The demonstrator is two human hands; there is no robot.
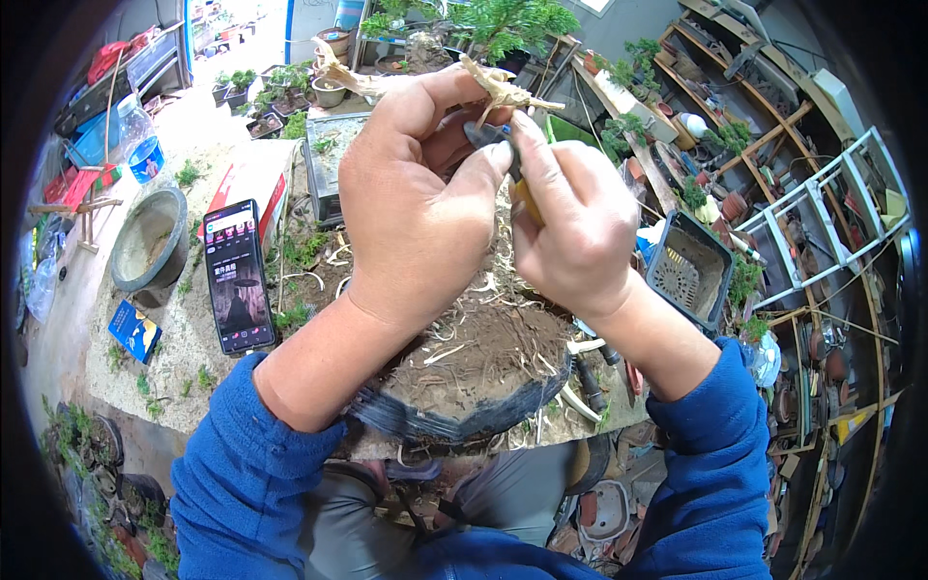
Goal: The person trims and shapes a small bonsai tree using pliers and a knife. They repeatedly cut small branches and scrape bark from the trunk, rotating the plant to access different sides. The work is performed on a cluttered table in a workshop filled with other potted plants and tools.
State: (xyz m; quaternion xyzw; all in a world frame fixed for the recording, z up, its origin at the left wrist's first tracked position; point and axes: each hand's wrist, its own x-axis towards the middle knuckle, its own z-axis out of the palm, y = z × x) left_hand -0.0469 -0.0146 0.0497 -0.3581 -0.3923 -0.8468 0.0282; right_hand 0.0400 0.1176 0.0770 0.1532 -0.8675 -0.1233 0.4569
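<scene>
My left hand (416, 213) is closed around a pale, stripped piece of twisted branch (505, 94), raised above the table. Bare wood sticks out past the fingers on both sides. My right hand (580, 222) grips a small hand tool with a yellow handle (527, 201). Its dark end lies by my left thumb, against or very near the wood; the fingers hide its exact shape. Below both hands sits a shallow black round tray (454, 425) of brown soil (474, 372), strewn with pale wood shavings.
A phone with a lit screen (239, 280), a grey pot (150, 242), a blue packet (133, 331) and a plastic bottle (142, 145) stand or lie to the left. To the right are a black plastic basket (688, 271) and a pale metal ladder (822, 217). Potted greenery (512, 24) stands behind.
</scene>
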